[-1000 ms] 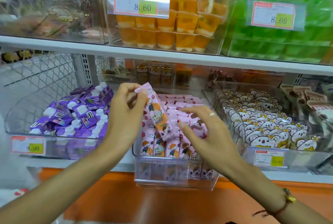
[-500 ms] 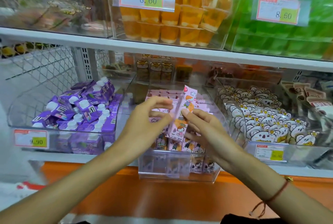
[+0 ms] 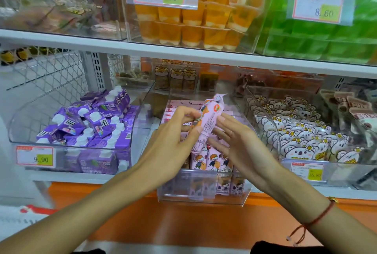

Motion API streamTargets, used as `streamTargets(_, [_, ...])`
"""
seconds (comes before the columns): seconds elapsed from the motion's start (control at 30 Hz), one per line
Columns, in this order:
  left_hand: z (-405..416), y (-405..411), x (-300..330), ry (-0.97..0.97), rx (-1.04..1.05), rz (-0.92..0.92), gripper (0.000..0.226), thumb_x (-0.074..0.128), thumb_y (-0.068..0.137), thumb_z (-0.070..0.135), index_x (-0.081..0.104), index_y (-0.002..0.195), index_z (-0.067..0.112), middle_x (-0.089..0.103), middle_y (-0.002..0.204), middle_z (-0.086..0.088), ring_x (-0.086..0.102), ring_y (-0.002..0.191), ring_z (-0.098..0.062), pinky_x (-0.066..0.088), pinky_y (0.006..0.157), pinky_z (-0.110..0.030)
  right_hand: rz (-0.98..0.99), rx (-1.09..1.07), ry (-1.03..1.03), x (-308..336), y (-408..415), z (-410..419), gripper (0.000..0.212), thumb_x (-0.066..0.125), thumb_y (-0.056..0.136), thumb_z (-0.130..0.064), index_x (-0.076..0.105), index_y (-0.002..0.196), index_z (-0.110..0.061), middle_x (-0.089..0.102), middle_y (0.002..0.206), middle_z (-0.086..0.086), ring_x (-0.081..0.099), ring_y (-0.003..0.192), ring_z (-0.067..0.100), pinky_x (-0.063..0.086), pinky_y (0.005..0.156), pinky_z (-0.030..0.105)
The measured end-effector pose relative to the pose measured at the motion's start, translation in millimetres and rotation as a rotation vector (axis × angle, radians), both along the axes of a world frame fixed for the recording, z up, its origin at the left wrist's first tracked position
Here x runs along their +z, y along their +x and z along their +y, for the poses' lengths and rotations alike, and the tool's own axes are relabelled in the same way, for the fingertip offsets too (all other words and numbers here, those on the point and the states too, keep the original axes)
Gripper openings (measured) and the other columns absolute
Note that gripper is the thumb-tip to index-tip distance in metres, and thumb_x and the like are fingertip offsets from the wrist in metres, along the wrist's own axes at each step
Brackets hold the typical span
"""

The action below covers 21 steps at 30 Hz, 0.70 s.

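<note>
- Lower shelf [image 3: 71, 177]: three clear bins sit along its front edge.
- Middle bin [image 3: 204, 197]: juts past the shelf's front edge, rows of stocked packets [image 3: 212, 161] inside. Purple cartons [image 3: 91, 123] fill the bin on its left, koala packs [image 3: 295, 131] the one on its right.
- Left hand [image 3: 169, 151]: fingers and thumb curled, pinching the pink packet [image 3: 208, 123] from its left side.
- Right hand [image 3: 238, 143]: fingers nearly straight, tips touching the packet's right side.
- Pink packet: tilted, top leaning right, held between both hands above the middle bin.
</note>
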<state>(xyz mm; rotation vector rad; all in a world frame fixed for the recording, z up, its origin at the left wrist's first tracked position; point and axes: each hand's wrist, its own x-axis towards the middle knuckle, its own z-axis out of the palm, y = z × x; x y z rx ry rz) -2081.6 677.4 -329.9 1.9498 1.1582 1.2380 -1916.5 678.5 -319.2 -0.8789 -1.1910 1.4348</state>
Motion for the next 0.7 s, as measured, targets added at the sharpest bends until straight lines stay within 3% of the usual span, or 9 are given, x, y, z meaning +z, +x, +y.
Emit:
streamTargets(0.1, [-2.2, -0.4, -1.0, 0.001, -0.04, 0.043, 0.018, 0.05, 0.098, 0.028, 0.048, 0.111, 0.04, 0.058, 0.116, 0.028, 0.052, 0.109, 0.016, 0.046, 0.087, -0.009, -0.017, -0.073, 0.033, 0.4, -0.1, -0.6, 0.024, 0.056, 0.094, -0.016, 0.063, 0.117, -0.016, 0.073, 0.106, -0.004, 0.066, 0.102, 0.007, 0.053, 0.092, 0.027])
streamTargets(0.23, [-2.6, -1.5, 0.7, 0.148, 0.066, 0.136, 0.033, 0.059, 0.089, 0.041, 0.047, 0.119, 0.045, 0.053, 0.12, 0.027, 0.054, 0.106, 0.003, 0.051, 0.084, -0.03, -0.007, -0.236, 0.102, 2.5, -3.1, -2.9, 0.025, 0.069, 0.084, -0.017, 0.065, 0.108, -0.013, 0.074, 0.095, 0.003, 0.071, 0.085, 0.012, 0.057, 0.075, 0.021])
streamTargets(0.33, [-5.0, 1.4, 4.0, 0.205, 0.111, 0.106, 0.042, 0.068, 0.08, 0.049, 0.048, 0.116, 0.045, 0.055, 0.115, 0.028, 0.057, 0.1, 0.001, 0.053, 0.077, -0.034, -0.066, -0.295, 0.186, 3.8, -5.7, -6.0, 0.038, 0.077, 0.071, -0.024, 0.065, 0.104, -0.01, 0.073, 0.094, 0.002, 0.072, 0.082, 0.013, 0.055, 0.068, 0.018])
streamTargets(0.47, [-2.2, -0.1, 4.3, 0.198, 0.109, 0.062, 0.037, 0.069, 0.083, 0.04, 0.05, 0.115, 0.042, 0.06, 0.112, 0.029, 0.059, 0.102, 0.004, 0.053, 0.082, -0.028, -0.105, -0.227, 0.221, 2.9, -4.3, -5.4, 0.037, 0.073, 0.075, -0.024, 0.063, 0.108, -0.011, 0.072, 0.101, -0.004, 0.069, 0.096, 0.009, 0.054, 0.079, 0.021])
streamTargets(0.6, [0.7, -2.7, 2.8, 0.149, 0.073, 0.043, 0.033, 0.067, 0.088, 0.022, 0.05, 0.113, 0.037, 0.061, 0.113, 0.027, 0.055, 0.11, 0.008, 0.044, 0.088, -0.006, -0.179, -0.168, 0.253, 3.4, -1.8, -6.0, 0.031, 0.067, 0.085, -0.016, 0.063, 0.116, -0.017, 0.07, 0.111, -0.002, 0.065, 0.105, 0.009, 0.053, 0.091, 0.026])
streamTargets(0.7, [0.2, -1.3, 1.3, 0.161, 0.073, 0.045, 0.036, 0.071, 0.085, 0.021, 0.053, 0.113, 0.035, 0.063, 0.114, 0.023, 0.057, 0.111, 0.004, 0.048, 0.091, -0.019, -0.231, -0.249, 0.379, 3.4, -4.8, -9.3, 0.029, 0.074, 0.079, -0.008, 0.067, 0.103, -0.022, 0.072, 0.101, -0.007, 0.068, 0.097, 0.006, 0.053, 0.079, 0.018])
